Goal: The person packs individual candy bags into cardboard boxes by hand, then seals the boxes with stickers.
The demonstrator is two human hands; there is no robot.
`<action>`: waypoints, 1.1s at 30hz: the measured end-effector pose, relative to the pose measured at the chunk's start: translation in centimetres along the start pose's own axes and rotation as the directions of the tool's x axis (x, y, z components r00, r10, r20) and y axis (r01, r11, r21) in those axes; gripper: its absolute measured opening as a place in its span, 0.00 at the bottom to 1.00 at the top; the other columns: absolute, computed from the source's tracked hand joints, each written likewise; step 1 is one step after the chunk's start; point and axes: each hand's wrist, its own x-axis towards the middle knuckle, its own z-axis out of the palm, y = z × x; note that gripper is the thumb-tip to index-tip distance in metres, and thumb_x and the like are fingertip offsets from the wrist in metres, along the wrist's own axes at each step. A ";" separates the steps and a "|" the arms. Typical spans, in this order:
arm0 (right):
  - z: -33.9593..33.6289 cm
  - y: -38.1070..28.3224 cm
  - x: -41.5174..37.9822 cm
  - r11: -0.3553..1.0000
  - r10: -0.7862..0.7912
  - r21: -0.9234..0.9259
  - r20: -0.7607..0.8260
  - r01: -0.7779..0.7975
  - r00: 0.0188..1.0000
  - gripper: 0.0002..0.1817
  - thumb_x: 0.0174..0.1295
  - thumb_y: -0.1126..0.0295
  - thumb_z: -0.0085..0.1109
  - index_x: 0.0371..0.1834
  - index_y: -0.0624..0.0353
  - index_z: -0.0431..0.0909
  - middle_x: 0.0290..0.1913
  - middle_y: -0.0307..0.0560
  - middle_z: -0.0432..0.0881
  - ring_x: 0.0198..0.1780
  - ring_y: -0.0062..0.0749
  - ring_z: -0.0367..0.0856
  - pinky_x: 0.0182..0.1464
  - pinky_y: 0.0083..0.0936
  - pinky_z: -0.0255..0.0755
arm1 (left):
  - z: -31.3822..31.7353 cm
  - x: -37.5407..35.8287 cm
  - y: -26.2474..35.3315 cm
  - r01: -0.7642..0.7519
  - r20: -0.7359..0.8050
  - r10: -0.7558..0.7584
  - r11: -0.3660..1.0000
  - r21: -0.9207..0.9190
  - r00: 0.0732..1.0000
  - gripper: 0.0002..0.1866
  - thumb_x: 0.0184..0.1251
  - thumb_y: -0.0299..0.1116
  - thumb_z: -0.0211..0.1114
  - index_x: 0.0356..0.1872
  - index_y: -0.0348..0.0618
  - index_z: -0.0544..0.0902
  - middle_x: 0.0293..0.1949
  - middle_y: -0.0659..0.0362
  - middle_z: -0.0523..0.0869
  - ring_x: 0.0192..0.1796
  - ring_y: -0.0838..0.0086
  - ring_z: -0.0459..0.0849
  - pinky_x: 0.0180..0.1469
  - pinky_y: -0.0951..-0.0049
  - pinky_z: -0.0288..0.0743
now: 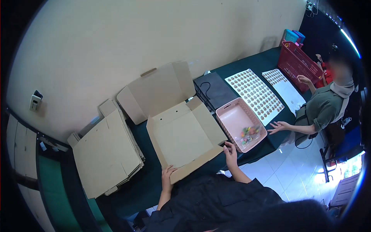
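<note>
An open brown cardboard box with a tall raised lid panel [179, 131] is set on the dark-green-covered desk [247, 63], directly in front of the person; its lid is tilted back toward the pale room wall [212, 34]. The near wall of the box is held at its left corner by the left hand [166, 181], whose fingers are bent over the top edge, with the cardboard pinched between them and the palm. The right hand [230, 155] is placed at the opposite near corner, fingers curled; whether the edge is pinched there cannot be told.

The step in hand is judged to be the forming of the box — the side and near walls are raised, while the lid is not yet closed. For the next move, both near corners would need to be kept square and the walls pressed evenly, so that the thin cardboard is not creased.

To the left, a stack of flattened brown cardboard boxes [106, 150] is laid on the desk. Just beside the box on the right, a pink plastic lattice-sided basket [230, 116] is placed — small multicoloured items [249, 134] are held in its near end.
</note>
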 end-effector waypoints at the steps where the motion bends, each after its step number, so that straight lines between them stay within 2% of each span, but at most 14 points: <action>1: -0.5 2.0 0.0 0.975 0.178 0.133 -0.003 -0.176 0.984 0.21 0.65 0.56 0.45 0.52 0.61 0.69 0.39 0.43 0.76 0.40 0.25 0.74 0.41 0.21 0.70 | -0.1 -0.1 0.1 -0.033 -0.009 0.033 0.999 0.030 0.999 0.11 0.52 0.31 0.57 0.36 0.47 0.84 0.48 0.53 0.79 0.52 0.59 0.75 0.56 0.63 0.64; 3: -0.9 3.4 -0.4 0.783 0.529 0.357 0.047 -0.509 0.847 0.33 0.65 0.41 0.32 0.57 0.61 0.65 0.47 0.48 0.74 0.42 0.29 0.74 0.43 0.24 0.71 | 0.0 0.1 0.3 -0.066 -0.015 0.067 0.996 0.062 0.998 0.11 0.53 0.31 0.56 0.36 0.47 0.83 0.48 0.53 0.79 0.52 0.59 0.75 0.56 0.64 0.64; 6: -0.6 4.8 -0.7 0.671 0.659 0.389 0.077 -0.631 0.748 0.36 0.64 0.40 0.34 0.62 0.60 0.60 0.53 0.52 0.71 0.43 0.35 0.75 0.44 0.28 0.72 | 0.0 0.0 0.5 -0.010 -0.021 0.010 1.000 -0.015 1.000 0.11 0.54 0.32 0.55 0.37 0.47 0.83 0.46 0.53 0.79 0.50 0.59 0.75 0.55 0.65 0.65; 12: -0.2 5.4 2.2 0.671 0.623 0.499 0.021 -0.548 0.782 0.37 0.65 0.40 0.28 0.66 0.58 0.55 0.65 0.51 0.61 0.64 0.46 0.60 0.61 0.38 0.57 | -2.5 -1.2 0.5 0.077 0.190 -0.080 0.997 0.020 0.979 0.19 0.44 0.19 0.62 0.40 0.49 0.83 0.36 0.56 0.81 0.44 0.60 0.77 0.56 0.61 0.64; 16: 0.9 4.4 1.9 0.649 0.504 0.508 0.271 -0.566 0.820 0.37 0.67 0.42 0.22 0.64 0.65 0.59 0.62 0.50 0.67 0.63 0.35 0.64 0.64 0.30 0.53 | -3.5 -3.2 -0.5 0.057 0.201 -0.056 0.998 -0.002 0.978 0.18 0.46 0.17 0.63 0.40 0.50 0.83 0.32 0.59 0.82 0.41 0.62 0.79 0.63 0.60 0.54; 18: 2.1 3.2 0.8 0.676 0.404 0.363 0.545 -0.642 0.734 0.39 0.67 0.42 0.22 0.63 0.68 0.58 0.62 0.50 0.67 0.63 0.34 0.64 0.65 0.28 0.51 | -3.3 -3.8 -0.5 0.012 0.140 -0.004 0.998 -0.055 0.990 0.19 0.49 0.19 0.65 0.45 0.47 0.82 0.40 0.56 0.83 0.49 0.64 0.79 0.62 0.60 0.58; 22: 3.5 2.6 -0.5 0.915 0.254 0.136 0.539 -0.380 0.803 0.41 0.65 0.39 0.22 0.67 0.64 0.50 0.66 0.53 0.60 0.68 0.34 0.55 0.68 0.29 0.45 | -2.4 -2.4 1.8 0.239 -0.016 -0.260 0.909 -0.342 0.966 0.37 0.45 0.21 0.70 0.61 0.47 0.68 0.59 0.53 0.72 0.56 0.64 0.75 0.58 0.62 0.66; 24: 3.2 2.1 -0.9 0.921 0.222 0.157 0.539 -0.356 0.813 0.41 0.64 0.38 0.23 0.68 0.63 0.47 0.66 0.54 0.59 0.68 0.37 0.55 0.68 0.30 0.45 | -3.3 -1.2 4.1 0.087 -0.265 -0.251 0.858 -0.507 0.931 0.58 0.37 0.20 0.75 0.69 0.49 0.45 0.69 0.52 0.54 0.59 0.62 0.71 0.56 0.64 0.71; 25: 3.1 1.6 -1.0 0.925 0.189 0.186 0.531 -0.331 0.826 0.42 0.63 0.37 0.25 0.69 0.61 0.43 0.67 0.54 0.58 0.68 0.39 0.54 0.68 0.30 0.45 | -3.8 -1.3 3.6 0.153 -0.215 -0.245 0.916 -0.370 0.945 0.66 0.33 0.19 0.76 0.69 0.53 0.34 0.71 0.55 0.42 0.62 0.60 0.68 0.58 0.64 0.69; 28: 3.0 1.1 -0.3 0.950 0.133 0.167 0.551 -0.265 0.824 0.45 0.61 0.41 0.43 0.70 0.59 0.37 0.68 0.57 0.53 0.69 0.44 0.52 0.68 0.33 0.46 | -3.5 -1.2 4.9 0.150 -0.273 -0.378 0.785 -0.601 0.885 0.59 0.35 0.23 0.76 0.69 0.50 0.44 0.71 0.52 0.42 0.64 0.57 0.65 0.59 0.63 0.68; 29: 3.1 1.0 -0.6 0.994 0.103 -0.075 0.472 -0.077 0.875 0.47 0.58 0.45 0.51 0.70 0.59 0.37 0.68 0.58 0.51 0.69 0.46 0.50 0.68 0.34 0.46 | -3.3 -1.3 4.3 0.152 -0.277 -0.384 0.783 -0.603 0.881 0.59 0.35 0.23 0.76 0.69 0.50 0.44 0.71 0.52 0.42 0.64 0.57 0.65 0.59 0.63 0.68; 31: 3.8 0.4 -0.7 0.896 -0.031 -0.402 0.359 0.185 0.933 0.53 0.46 0.56 0.68 0.69 0.59 0.43 0.66 0.62 0.48 0.69 0.53 0.46 0.67 0.35 0.47 | -2.9 -1.5 3.0 0.166 -0.191 -0.213 0.958 -0.233 0.958 0.48 0.39 0.29 0.76 0.65 0.48 0.59 0.70 0.47 0.40 0.66 0.50 0.61 0.60 0.60 0.65; 32: 4.0 0.0 -0.8 0.895 -0.036 -0.402 0.364 0.192 0.931 0.53 0.46 0.56 0.68 0.69 0.59 0.43 0.66 0.62 0.48 0.69 0.53 0.46 0.67 0.35 0.47 | -2.6 -1.8 2.6 0.165 -0.198 -0.213 0.958 -0.235 0.957 0.48 0.39 0.29 0.76 0.65 0.48 0.59 0.70 0.47 0.40 0.66 0.50 0.61 0.60 0.60 0.65; 33: 4.1 -1.7 -1.0 0.753 -0.186 -0.490 0.480 0.439 0.857 0.50 0.46 0.56 0.68 0.69 0.59 0.45 0.66 0.62 0.49 0.69 0.54 0.46 0.67 0.36 0.47 | -2.5 -1.8 2.6 0.161 -0.095 -0.168 0.983 -0.083 0.981 0.42 0.40 0.32 0.76 0.62 0.47 0.64 0.70 0.44 0.40 0.66 0.48 0.58 0.62 0.59 0.62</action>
